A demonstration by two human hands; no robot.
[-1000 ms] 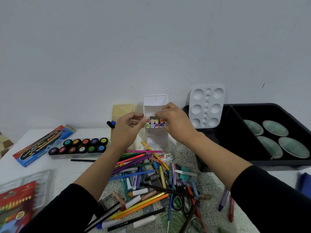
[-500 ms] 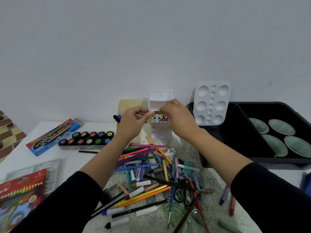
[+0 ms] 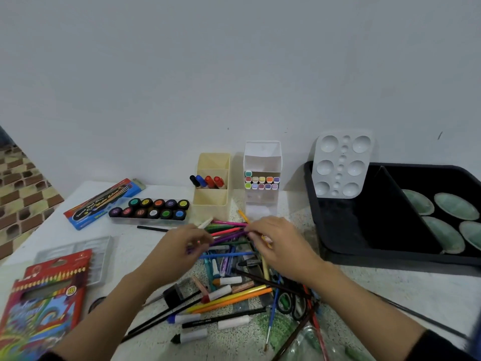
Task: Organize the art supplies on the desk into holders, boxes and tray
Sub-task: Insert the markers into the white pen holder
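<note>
Two hands work at the far edge of a loose heap of pens, markers and brushes (image 3: 229,290) on a speckled white desk (image 3: 390,285). The blurred left hand (image 3: 182,247) and the right hand (image 3: 282,247) curl their fingers onto a bundle of thin pink, purple and green pens (image 3: 229,231); whether either grips it I cannot tell. At twelve o'clock stand a cream plastic holder (image 3: 212,196) and a white plastic holder of pastel markers (image 3: 262,178). A black plastic tray (image 3: 364,230) sits at two o'clock. Bare desk runs along the tray's near edge at four o'clock.
</note>
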